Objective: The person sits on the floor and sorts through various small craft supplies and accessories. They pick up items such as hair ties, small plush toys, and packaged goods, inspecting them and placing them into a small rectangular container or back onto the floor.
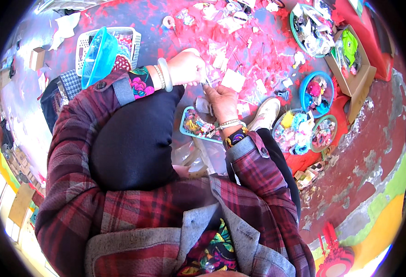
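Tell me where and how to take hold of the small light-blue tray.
Grip the light-blue tray by its near long rim, probably best from the wearer's side: that edge shows, while the right hand's wrist overlaps the right end. Keep it level; small pieces lie inside.

Wearer's attire: plaid jacket (138, 210) over floral undershirt (216, 242), black trousers (136, 143).
The jacket is dark red plaid with grey lapels (240, 233); its grey cuffs (123, 90) carry dark buttons (100, 86). The undershirt shows multicoloured flowers on black, and its patterned sleeve ends (141, 83) extend past both cuffs. The left hand (186, 68) bears a thick pale bangle (165, 74) and a beaded bracelet (158, 77) at the wrist; the right hand (222, 102) bears a light-coloured bracelet (230, 123). The visible shoe (266, 114) is whitish.
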